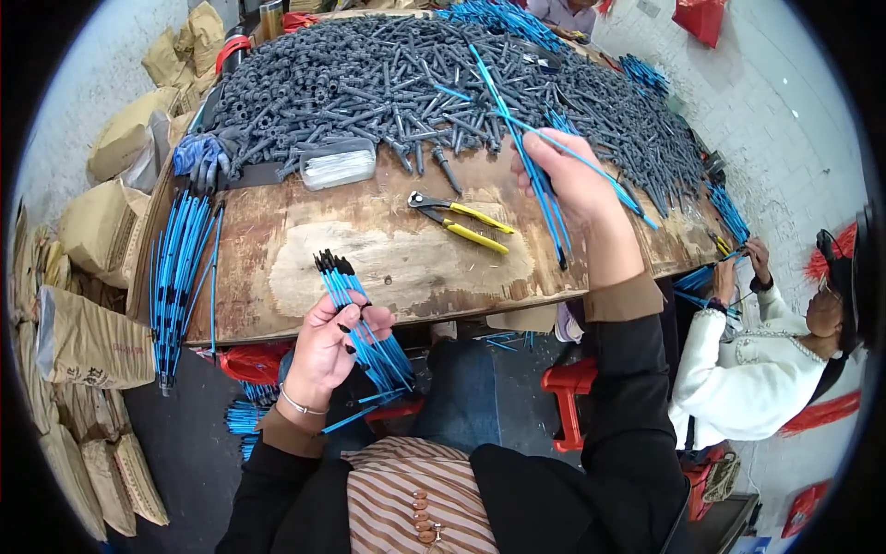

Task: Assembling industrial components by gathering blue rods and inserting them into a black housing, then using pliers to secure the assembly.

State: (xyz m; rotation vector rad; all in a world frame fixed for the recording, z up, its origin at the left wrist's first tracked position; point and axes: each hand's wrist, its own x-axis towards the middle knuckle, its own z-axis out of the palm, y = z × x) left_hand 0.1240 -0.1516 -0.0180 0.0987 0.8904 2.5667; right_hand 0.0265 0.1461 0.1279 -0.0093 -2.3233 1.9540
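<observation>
"How do we hold our bundle of blue rods?"

"Our left hand pinches it across the near edge of the table, dark tips gathered, probably to keep them even. Our right hand pinches a few crossed rods farther right."

"And the pliers?"

"We see them lying between, perhaps for easy reach. The grey parts lie heaped far, likely leaving us room near."

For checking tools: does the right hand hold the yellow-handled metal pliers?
No, the pliers lie on the wooden tabletop; the right hand holds thin blue rods.
</observation>
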